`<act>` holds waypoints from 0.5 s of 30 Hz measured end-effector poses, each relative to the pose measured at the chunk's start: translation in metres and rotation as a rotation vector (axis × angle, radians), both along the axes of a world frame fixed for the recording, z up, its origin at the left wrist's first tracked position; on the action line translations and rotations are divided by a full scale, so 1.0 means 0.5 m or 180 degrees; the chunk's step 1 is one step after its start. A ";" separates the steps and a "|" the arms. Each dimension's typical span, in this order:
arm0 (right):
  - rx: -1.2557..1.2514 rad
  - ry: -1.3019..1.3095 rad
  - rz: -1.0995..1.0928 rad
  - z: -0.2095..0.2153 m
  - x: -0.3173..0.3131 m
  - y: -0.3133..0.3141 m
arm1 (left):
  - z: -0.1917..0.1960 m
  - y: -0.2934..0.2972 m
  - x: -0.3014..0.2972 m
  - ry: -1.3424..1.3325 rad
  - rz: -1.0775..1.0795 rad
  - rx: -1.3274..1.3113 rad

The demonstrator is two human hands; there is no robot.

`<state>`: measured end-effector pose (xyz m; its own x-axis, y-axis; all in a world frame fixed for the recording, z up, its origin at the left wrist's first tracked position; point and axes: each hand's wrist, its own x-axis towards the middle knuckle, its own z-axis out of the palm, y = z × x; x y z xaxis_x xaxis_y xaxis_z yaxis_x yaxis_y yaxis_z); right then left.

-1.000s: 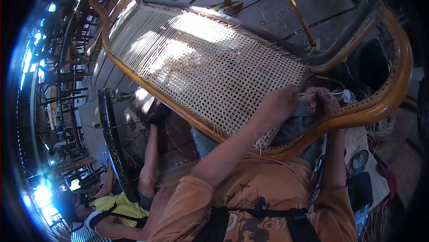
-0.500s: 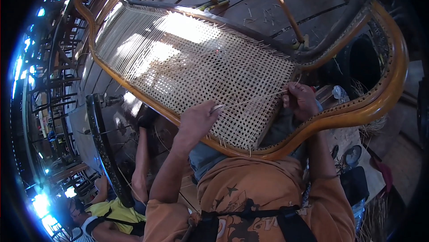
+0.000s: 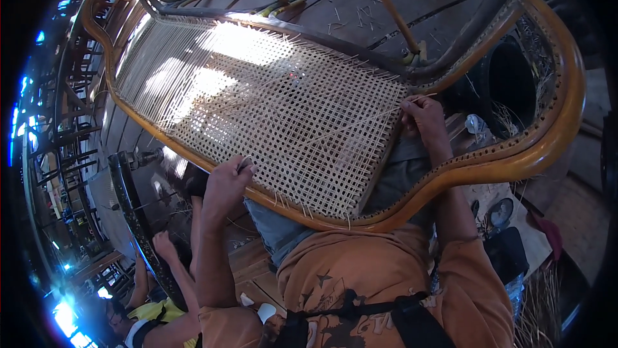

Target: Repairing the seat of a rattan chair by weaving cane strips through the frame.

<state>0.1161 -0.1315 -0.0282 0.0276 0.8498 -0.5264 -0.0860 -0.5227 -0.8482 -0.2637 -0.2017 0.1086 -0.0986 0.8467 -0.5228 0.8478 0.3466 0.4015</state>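
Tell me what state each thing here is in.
Cane panel: woven mesh at right, mostly parallel strands at far left.
Wooden frame: curved, its right loop unwoven.
Left hand: fingers curled; grip unclear.
Right hand: pinching a cane strand.
Cane scraps: scattered on the floor.

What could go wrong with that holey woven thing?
The thin strand at the right hand might snap or kink if tugged too hard. The loose ends sticking out along the far edge of the woven panel could prick skin or snag the strand.
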 end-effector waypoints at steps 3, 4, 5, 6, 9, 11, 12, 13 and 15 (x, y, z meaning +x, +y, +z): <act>-0.0101 0.0031 0.0004 0.007 0.000 -0.001 | -0.019 -0.005 -0.022 -0.0401 0.0303 -0.0224; -0.0091 0.0089 -0.0054 0.000 0.001 -0.003 | -0.024 -0.010 -0.028 -0.0628 0.0375 -0.0306; -0.0101 0.0147 -0.0008 -0.009 0.004 -0.005 | -0.022 -0.012 -0.026 -0.0570 0.0423 -0.0307; -0.0128 0.0148 -0.0118 -0.015 0.013 -0.006 | -0.020 -0.010 -0.019 -0.0825 0.0554 -0.0427; -0.0172 0.0027 -0.0226 -0.020 0.016 -0.005 | -0.020 -0.011 -0.019 -0.1060 0.0703 -0.0421; -0.0177 -0.0095 -0.0216 -0.030 0.009 -0.001 | -0.003 -0.009 -0.023 -0.0801 0.0576 -0.0597; -0.0187 -0.0331 -0.0103 -0.036 0.008 0.000 | 0.000 -0.010 -0.026 -0.0769 0.0612 -0.0588; -0.0191 -0.0568 0.0008 -0.043 0.009 0.002 | 0.004 -0.011 -0.031 -0.0835 0.0711 -0.0639; -0.0128 -0.0524 0.0151 -0.056 0.009 0.004 | 0.008 -0.019 -0.048 -0.0861 0.0838 -0.0671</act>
<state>0.1204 -0.1296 -0.0561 0.0766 0.8306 -0.5516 0.0778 -0.5566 -0.8272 -0.2879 -0.2114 0.1124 -0.1326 0.6830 -0.7183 0.5933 0.6352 0.4945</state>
